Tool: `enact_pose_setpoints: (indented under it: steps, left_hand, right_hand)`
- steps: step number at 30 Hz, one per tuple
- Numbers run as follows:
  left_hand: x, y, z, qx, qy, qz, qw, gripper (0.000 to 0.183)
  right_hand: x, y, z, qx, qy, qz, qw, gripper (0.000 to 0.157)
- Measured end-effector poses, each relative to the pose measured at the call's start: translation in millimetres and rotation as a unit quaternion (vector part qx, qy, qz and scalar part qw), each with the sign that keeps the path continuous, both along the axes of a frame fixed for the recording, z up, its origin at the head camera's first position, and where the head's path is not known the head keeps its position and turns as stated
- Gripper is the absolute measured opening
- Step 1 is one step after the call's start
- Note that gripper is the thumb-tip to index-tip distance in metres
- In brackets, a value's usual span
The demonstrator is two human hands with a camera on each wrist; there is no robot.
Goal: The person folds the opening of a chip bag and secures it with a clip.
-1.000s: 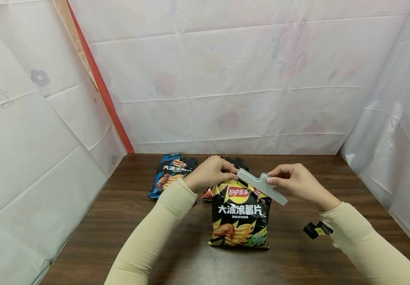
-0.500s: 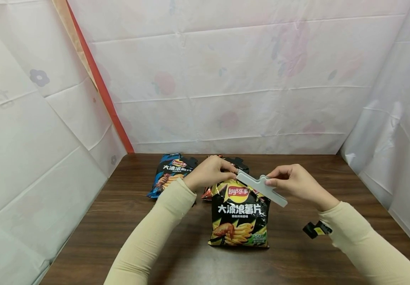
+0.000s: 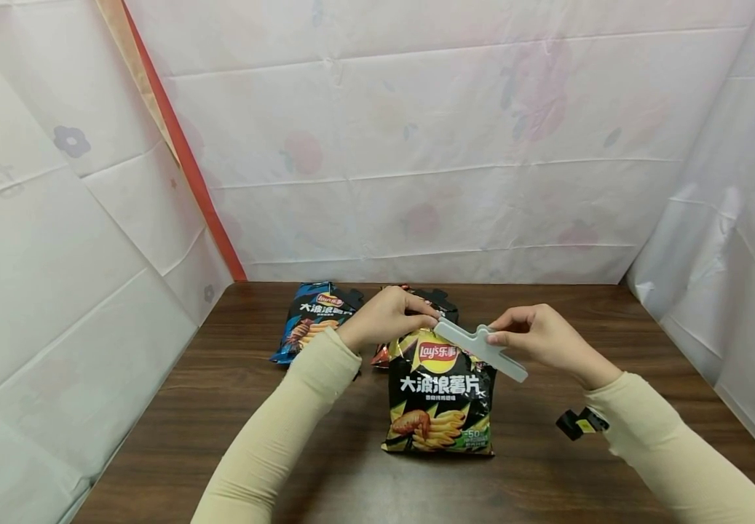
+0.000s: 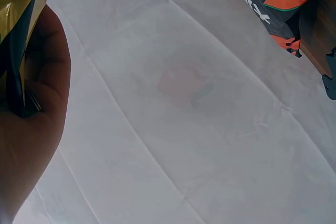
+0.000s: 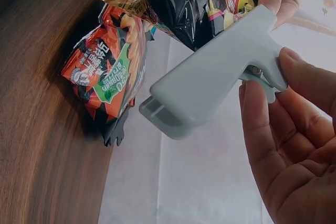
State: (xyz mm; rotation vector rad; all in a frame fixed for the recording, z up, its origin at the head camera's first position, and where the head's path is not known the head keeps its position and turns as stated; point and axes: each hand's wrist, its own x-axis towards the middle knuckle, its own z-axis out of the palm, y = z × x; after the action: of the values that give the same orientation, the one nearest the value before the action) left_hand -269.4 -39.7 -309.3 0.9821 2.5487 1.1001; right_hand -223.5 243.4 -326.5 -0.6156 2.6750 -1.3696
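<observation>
A black-and-yellow chip bag (image 3: 439, 407) stands upright on the table, its wavy chips and red logo facing me. My left hand (image 3: 386, 316) pinches its top left corner; in the left wrist view the curled left hand (image 4: 50, 72) shows at the edge with the bag's foil. Between thumb and fingers, my right hand (image 3: 547, 338) pinches the handles of a long pale-grey bag clip (image 3: 478, 348). That clip slants down to the right across the bag's top edge, its left end right at my left fingertips. In the right wrist view, a gap shows at the near end of the grey clip (image 5: 210, 72).
Behind, at the back left, lies a blue chip bag (image 3: 311, 320) with a black clip. A red-orange chip bag (image 5: 102, 66), also with a black clip, is partly hidden behind my left hand. White printed sheets (image 3: 416, 145) wall the dark wooden table (image 3: 220, 437) at back and sides.
The grey clip and my right hand have shifted very slightly down. The bag has moved a touch left, and my left hand keeps its hold.
</observation>
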Motion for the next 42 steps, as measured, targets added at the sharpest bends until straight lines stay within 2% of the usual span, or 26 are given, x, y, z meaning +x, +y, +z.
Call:
enact_pose_setpoints:
  steps: [11,23,30,35,42]
  left_hand:
    - [-0.6,-0.7,-1.8,0.019,-0.003,-0.005,0.9998,0.021]
    - [0.5,-1.4,-0.4,0.010,0.008,-0.006,0.9999,0.025]
    - [2.2,-0.7,0.2,0.017,-0.006,-0.006,0.9998,0.027]
    - [1.0,-0.8,0.6,0.008,0.005,-0.006,0.9999,0.026]
    - [0.1,-0.8,0.4,0.013,0.003,-0.010,0.9999,0.025]
  right_hand:
    - [-0.6,-2.2,-3.0,-0.004,-0.006,0.009,1.000,0.017]
    - [-1.5,-7.1,-4.6,-0.004,-0.012,0.004,1.000,0.019]
    - [-2.4,-14.2,-4.6,-0.013,-0.016,0.012,1.000,0.022]
    - [-2.5,-16.7,-4.9,-0.015,-0.019,0.003,1.000,0.021]
    - [-2.7,-16.5,-8.1,-0.026,-0.023,-0.002,0.999,0.023]
